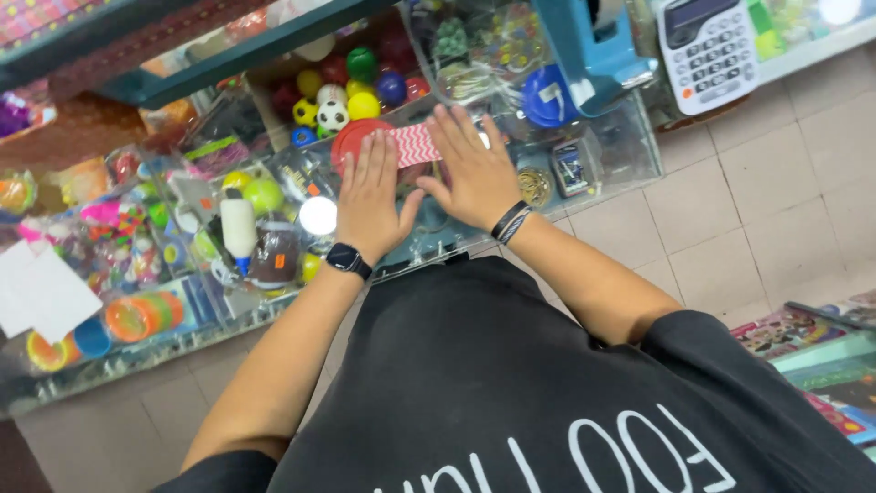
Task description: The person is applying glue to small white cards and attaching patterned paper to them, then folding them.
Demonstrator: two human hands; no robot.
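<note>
Both my hands lie flat, palms down, on a glass counter top [602, 146]. My left hand [370, 196] rests with fingers apart over the edge of a round red disc [351, 139]. My right hand [470, 169] presses on a strip of red and white zigzag paper [415, 144] that lies between the two hands. A black watch sits on my left wrist and dark bands circle my right wrist. Neither hand grips anything.
Under the glass are coloured balls [347, 91], toys and small packets. A white glue bottle [239, 228] and a white paper sheet [41, 292] lie to the left. A teal tape dispenser [593, 46] and a calculator [707, 50] stand far right. Tiled floor lies below.
</note>
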